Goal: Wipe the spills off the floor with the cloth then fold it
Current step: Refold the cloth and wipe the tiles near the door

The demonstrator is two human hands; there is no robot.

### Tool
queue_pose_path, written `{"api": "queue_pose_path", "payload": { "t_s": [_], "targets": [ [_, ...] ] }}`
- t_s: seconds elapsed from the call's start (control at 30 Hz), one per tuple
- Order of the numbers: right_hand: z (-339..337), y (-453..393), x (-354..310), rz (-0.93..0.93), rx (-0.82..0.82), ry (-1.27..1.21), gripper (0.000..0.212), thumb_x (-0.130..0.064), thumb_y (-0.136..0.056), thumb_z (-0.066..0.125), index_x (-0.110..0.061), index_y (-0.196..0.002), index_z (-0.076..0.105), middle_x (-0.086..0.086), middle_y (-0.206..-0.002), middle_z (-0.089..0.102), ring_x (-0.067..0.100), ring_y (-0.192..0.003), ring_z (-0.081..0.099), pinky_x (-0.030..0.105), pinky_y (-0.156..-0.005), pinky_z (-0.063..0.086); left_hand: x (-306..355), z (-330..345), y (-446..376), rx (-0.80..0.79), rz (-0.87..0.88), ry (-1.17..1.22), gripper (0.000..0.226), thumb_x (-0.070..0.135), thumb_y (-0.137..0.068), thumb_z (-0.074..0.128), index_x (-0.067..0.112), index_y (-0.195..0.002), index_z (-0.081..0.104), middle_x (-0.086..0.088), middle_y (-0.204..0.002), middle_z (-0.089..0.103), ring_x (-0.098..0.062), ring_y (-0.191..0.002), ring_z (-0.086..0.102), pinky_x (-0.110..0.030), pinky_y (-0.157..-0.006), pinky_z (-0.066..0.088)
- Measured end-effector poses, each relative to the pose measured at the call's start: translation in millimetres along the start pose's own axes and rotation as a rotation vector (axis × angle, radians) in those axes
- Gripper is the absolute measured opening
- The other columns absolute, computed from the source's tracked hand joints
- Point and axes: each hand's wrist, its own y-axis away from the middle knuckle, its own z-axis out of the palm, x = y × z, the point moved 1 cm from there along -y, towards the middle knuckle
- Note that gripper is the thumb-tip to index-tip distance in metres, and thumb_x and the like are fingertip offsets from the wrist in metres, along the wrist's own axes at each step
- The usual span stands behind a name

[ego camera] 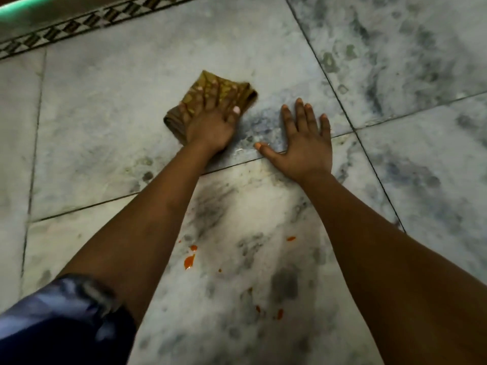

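A brown and yellow patterned cloth (238, 94) lies bunched on the grey marble floor (105, 127), a little above the middle of the head view. My left hand (210, 119) presses flat on top of it, fingers spread over the fabric. My right hand (307, 142) rests palm down on the bare floor just right of the cloth, fingers apart, holding nothing. Orange-red spill drops (189, 260) lie nearer to me between my forearms, with more spill drops (279, 313) lower down and one small spill drop (291, 238) to the right.
A dark patterned border strip (79, 22) runs along the far edge of the floor, with a green-lit edge (23, 11) beyond it. Dark tile joints (342, 111) cross the floor. A blue sleeve (60, 320) shows at bottom left.
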Motion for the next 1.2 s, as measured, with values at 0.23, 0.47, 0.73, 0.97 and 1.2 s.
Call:
{"api": "queue_pose_path", "payload": {
  "t_s": [0.23, 0.47, 0.73, 0.97, 1.2],
  "targets": [
    [1, 0, 1, -0.009, -0.001, -0.006, 0.092, -0.076, -0.082, 0.029, -0.021, -0.15, 0.003, 0.007, -0.159, -0.004, 0.02, -0.146, -0.005, 0.042, -0.115, -0.009, -76, -6, 73, -0.003, 0.078, -0.071, 0.056, 0.058, -0.089, 0.016, 0.045, -0.144, 0.01, 0.01, -0.158, 0.002, -0.018, -0.145, -0.001, -0.048, -0.113, -0.004],
    [-1, 1, -1, 0.002, -0.015, 0.008, 0.091, -0.075, -0.082, 0.029, -0.021, -0.15, 0.003, 0.007, -0.159, -0.004, 0.02, -0.146, -0.005, 0.043, -0.116, -0.007, -22, -15, -16, -0.085, -0.144, 0.1, 0.056, 0.056, -0.096, 0.019, 0.04, -0.147, 0.004, -0.001, -0.158, -0.011, -0.029, -0.144, -0.012, -0.056, -0.111, -0.009],
    [-2, 1, 0, -0.009, -0.014, 0.015, 0.092, -0.075, -0.082, 0.031, -0.02, -0.151, 0.005, 0.007, -0.159, -0.003, 0.02, -0.146, -0.003, 0.043, -0.116, -0.006, -29, 10, 99, 0.037, 0.145, -0.066, 0.068, 0.069, -0.084, 0.021, 0.043, -0.146, 0.009, 0.008, -0.158, 0.003, -0.02, -0.145, 0.0, -0.047, -0.112, -0.006],
    [-1, 0, 0, 0.0, -0.031, 0.012, 0.092, -0.076, -0.081, 0.028, -0.021, -0.151, 0.003, 0.008, -0.159, -0.005, 0.021, -0.146, -0.004, 0.044, -0.116, -0.007, -142, -23, 54, -0.002, -0.346, 0.054, 0.059, 0.045, -0.098, 0.029, 0.028, -0.15, 0.006, -0.005, -0.159, -0.005, -0.026, -0.145, -0.008, -0.048, -0.116, -0.003],
    [0, 0, 0, -0.002, -0.017, 0.011, 0.091, -0.076, -0.082, 0.029, -0.021, -0.15, 0.005, 0.008, -0.159, -0.002, 0.022, -0.146, -0.002, 0.045, -0.116, -0.005, -50, -4, 38, -0.006, -0.185, 0.04, 0.06, 0.054, -0.096, 0.024, 0.033, -0.149, 0.005, -0.003, -0.159, -0.005, -0.029, -0.145, -0.006, -0.054, -0.114, -0.005]
  ]
}}
